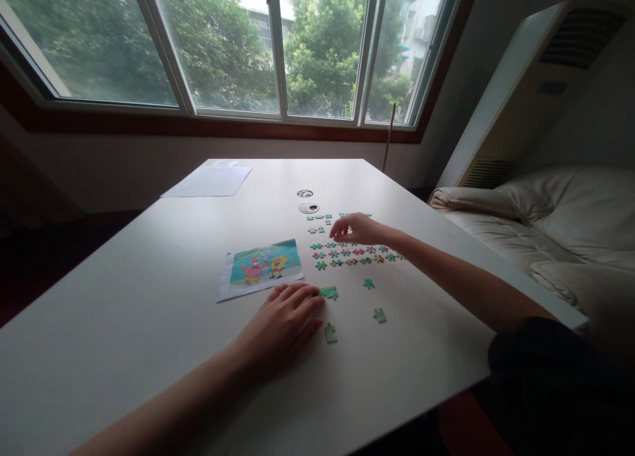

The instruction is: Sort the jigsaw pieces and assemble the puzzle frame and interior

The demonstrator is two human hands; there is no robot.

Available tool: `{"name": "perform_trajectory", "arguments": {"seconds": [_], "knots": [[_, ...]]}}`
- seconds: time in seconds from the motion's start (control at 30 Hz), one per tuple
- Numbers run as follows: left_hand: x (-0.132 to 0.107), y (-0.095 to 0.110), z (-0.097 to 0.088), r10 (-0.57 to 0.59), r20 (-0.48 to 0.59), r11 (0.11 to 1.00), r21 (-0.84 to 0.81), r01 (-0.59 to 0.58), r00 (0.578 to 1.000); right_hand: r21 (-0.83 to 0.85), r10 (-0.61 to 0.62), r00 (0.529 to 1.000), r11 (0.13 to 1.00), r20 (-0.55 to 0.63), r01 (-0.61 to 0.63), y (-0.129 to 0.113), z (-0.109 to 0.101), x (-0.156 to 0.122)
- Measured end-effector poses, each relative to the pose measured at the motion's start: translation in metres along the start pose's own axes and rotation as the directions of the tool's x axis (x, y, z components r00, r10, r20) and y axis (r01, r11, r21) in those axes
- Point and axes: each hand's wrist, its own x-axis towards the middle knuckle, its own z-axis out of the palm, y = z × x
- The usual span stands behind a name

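My left hand lies on the white table with its fingers stretched out. Its fingertips touch a small group of joined green jigsaw pieces. Over the upper rows of loose jigsaw pieces hovers my right hand, fingers loosely bent and apart, with no piece visible in them. It hides part of those rows. Three single pieces lie nearer to me: a teal piece, a green piece and another green piece beside my left thumb. A cartoon picture sheet rests just beyond my left hand.
Two round dark-and-white table fittings sit behind the rows. White paper lies at the table's far left corner. To the right stand a pale sofa and a tall white appliance. Windows span the back wall.
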Motion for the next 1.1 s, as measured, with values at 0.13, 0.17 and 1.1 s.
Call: {"name": "perform_trajectory", "arguments": {"seconds": [0.13,0.17,1.1], "knots": [[0.000,0.001,-0.001,0.005,-0.008,1.000,-0.002,-0.005,1.000,0.241,0.012,1.000,0.970,0.018,-0.016,-0.027,0.016,-0.037],[0.000,0.001,-0.001,0.006,-0.009,1.000,0.000,-0.006,1.000,0.275,0.035,0.999,0.961,0.021,-0.039,-0.032,0.019,-0.044],[0.002,0.002,0.000,0.003,0.013,1.000,0.002,-0.003,1.000,-0.144,-0.159,0.987,0.976,0.033,0.162,-0.035,0.035,-0.090]]}}
